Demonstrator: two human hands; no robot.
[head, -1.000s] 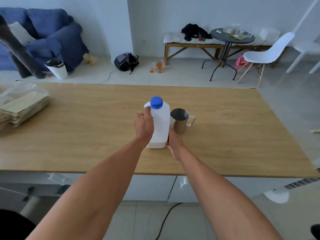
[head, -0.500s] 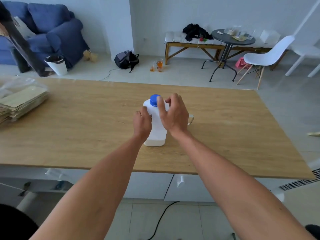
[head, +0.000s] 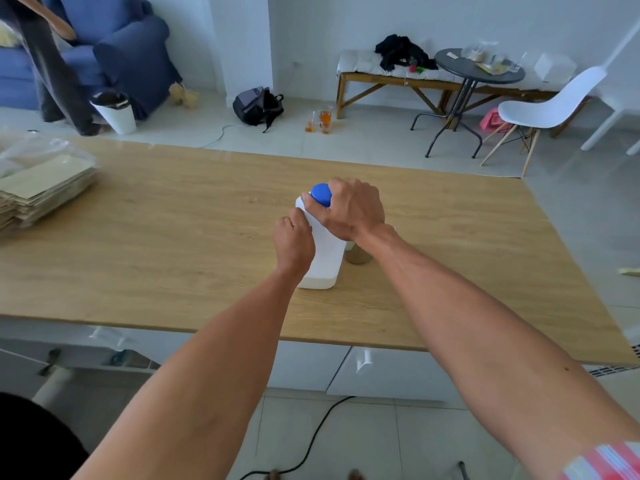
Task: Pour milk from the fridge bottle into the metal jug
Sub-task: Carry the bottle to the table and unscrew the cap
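A white plastic milk bottle [head: 323,251] stands upright at the centre of the wooden table [head: 173,216], the left hand [head: 294,242] wrapped around its body at 9 o'clock, the right hand [head: 353,209] pinching its blue cap [head: 320,194]. Uncapping appears under way; twisting it off comes next. The metal jug [head: 358,255] waits at 3 o'clock, mostly hidden. No label is readable.

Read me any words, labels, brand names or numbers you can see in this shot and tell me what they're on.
None can be read.
Milk bottle: plain white side, no label showing.
Blue cap: no marking visible, partly covered by the right hand.
Metal jug: mostly hidden, no text seen.
Stacked sheets at the table's left: too blurred to tell.
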